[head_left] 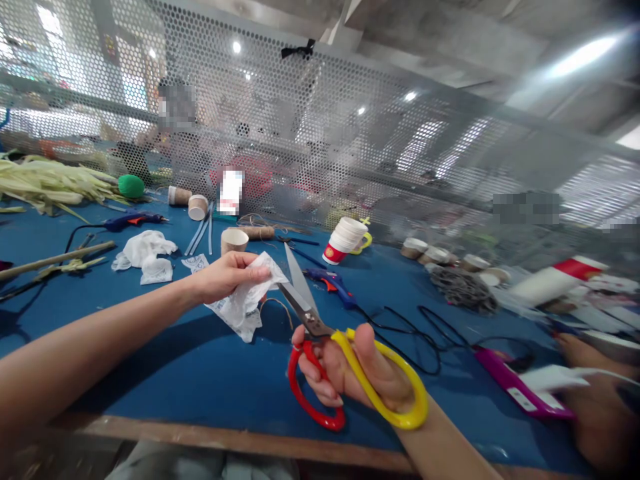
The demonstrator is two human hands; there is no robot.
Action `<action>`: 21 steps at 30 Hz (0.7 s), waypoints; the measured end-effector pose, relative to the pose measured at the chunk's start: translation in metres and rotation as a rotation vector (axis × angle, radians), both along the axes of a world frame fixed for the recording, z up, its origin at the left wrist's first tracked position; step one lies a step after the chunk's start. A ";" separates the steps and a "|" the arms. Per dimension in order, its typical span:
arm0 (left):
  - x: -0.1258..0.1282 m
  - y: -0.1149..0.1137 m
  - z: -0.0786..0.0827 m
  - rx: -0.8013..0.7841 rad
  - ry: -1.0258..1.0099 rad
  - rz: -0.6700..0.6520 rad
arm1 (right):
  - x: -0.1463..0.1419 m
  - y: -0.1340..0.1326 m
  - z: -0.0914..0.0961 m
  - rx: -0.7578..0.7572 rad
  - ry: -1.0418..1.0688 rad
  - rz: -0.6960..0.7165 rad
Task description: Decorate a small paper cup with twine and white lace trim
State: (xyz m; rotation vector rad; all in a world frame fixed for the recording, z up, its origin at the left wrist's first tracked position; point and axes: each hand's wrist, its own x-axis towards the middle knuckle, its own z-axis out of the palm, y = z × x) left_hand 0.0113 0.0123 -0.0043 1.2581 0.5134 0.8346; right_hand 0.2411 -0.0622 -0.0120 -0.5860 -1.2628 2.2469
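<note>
My left hand [227, 277] pinches a piece of thin white lace fabric [247, 300], which hangs down toward the blue tabletop. Large scissors [315, 320] with one red and one yellow handle are in my right hand [350, 367], thumb through the yellow loop and fingers through the red one. The blades stand apart, their lower tip at the edge of the fabric beside my left fingertips. More lace pieces [145, 253] lie on the table to the left. An upright paper cup [234, 241] stands just behind my left hand.
A blue glue gun [333, 287] with a black cable lies behind the scissors; another glue gun [135, 219] is farther left. Stacked paper cups [345, 239] stand behind. A purple power strip [520, 387], grey cord [463, 290] and another person's arm [600, 400] are at right. Perforated metal panel [300, 120] bounds the back.
</note>
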 end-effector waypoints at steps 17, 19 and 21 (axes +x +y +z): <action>0.000 -0.003 -0.001 0.103 0.134 -0.011 | -0.007 0.001 -0.001 -0.079 0.042 -0.006; -0.001 -0.002 -0.002 0.092 0.146 -0.004 | -0.007 0.000 0.000 -0.096 0.040 -0.014; -0.002 -0.002 -0.002 0.085 0.156 -0.005 | -0.007 -0.001 0.001 -0.107 0.039 -0.018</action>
